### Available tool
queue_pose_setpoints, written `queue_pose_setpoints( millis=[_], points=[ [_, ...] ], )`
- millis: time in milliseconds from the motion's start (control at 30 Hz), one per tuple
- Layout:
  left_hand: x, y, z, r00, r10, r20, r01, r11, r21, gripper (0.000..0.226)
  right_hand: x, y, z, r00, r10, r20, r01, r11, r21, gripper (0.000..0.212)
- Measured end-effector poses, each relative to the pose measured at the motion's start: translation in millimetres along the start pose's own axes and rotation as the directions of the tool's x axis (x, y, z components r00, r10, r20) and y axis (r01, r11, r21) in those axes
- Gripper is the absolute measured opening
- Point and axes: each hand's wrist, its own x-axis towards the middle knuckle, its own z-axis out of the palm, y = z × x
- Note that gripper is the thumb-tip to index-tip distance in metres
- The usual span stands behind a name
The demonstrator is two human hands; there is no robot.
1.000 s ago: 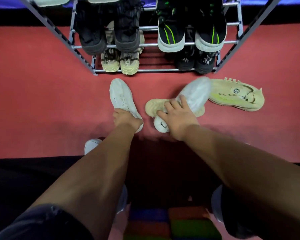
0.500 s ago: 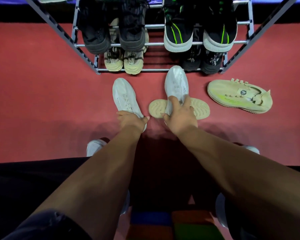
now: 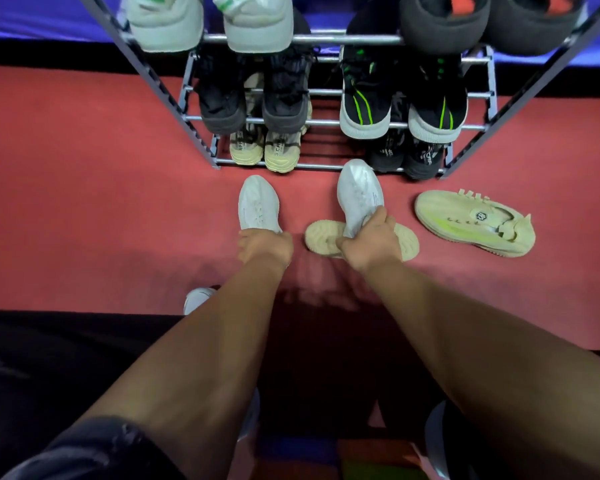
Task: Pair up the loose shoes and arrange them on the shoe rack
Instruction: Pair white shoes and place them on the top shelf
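Two white sneakers point toward the metal shoe rack [image 3: 329, 123]. My left hand [image 3: 264, 244] grips the heel of the left white sneaker [image 3: 257, 204]. The heel of the right white sneaker [image 3: 359, 194] is held by my right hand [image 3: 369, 242], lifted over a cream shoe [image 3: 321, 237] lying sole-up on the red floor. A second cream shoe [image 3: 471, 221] with yellow-green accents lies on its side to the right.
The rack holds pairs: white-green [image 3: 208, 19] and dark shoes on top, black boots [image 3: 253, 98] and black-green sneakers [image 3: 400, 105] below, beige [image 3: 262, 150] and black pairs at the bottom. My own feet [image 3: 196, 299] stand near the floor's dark edge.
My right hand turned the right white sneaker from slanting right to pointing straight at the rack. The view tilted up, showing the rack's top shelf.
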Motion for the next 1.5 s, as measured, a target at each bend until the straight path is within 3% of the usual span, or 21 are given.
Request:
queue_pose_setpoints(
  millis=[233,433,600,767,1000,1233,1400,1500],
  points=[
    [-63,14,-67,0.997,0.064,0.032,-0.068,0.987,0.148,0.087,-34,-49,-60,0.994,-0.109,0.007,0.109,0.991,-0.078,0.095],
    [-136,48,-155,0.953,0.229,0.199,-0.29,0.878,0.38,0.055,-78,-100,-130,0.983,-0.155,0.094,0.174,0.949,-0.264,0.082],
    [-191,76,-241,0.882,0.405,0.241,-0.471,0.747,0.469,0.032,-122,-142,-198,0.952,-0.277,0.131,0.306,0.888,-0.343,0.037],
    [-236,80,-331,0.828,0.55,0.11,-0.527,0.695,0.49,0.039,-162,-191,-254,0.909,-0.408,0.089,0.411,0.836,-0.364,0.039],
    [-280,53,-413,0.782,0.597,-0.179,-0.532,0.789,0.306,0.033,-219,-226,-318,0.86,-0.509,0.044,0.505,0.832,-0.228,0.042],
    [-300,40,-432,0.683,0.6,-0.417,-0.581,0.792,0.187,0.038,-233,-239,-342,0.813,-0.574,-0.1,0.572,0.819,-0.055,0.051],
    [-288,58,-417,0.625,0.589,-0.513,-0.631,0.767,0.112,0.031,-203,-258,-324,0.775,-0.546,-0.318,0.592,0.804,0.063,0.067],
    [-266,81,-400,0.606,0.58,-0.544,-0.661,0.748,0.06,0.039,-181,-268,-314,0.749,-0.502,-0.434,0.603,0.787,0.131,0.08]
  ],
)
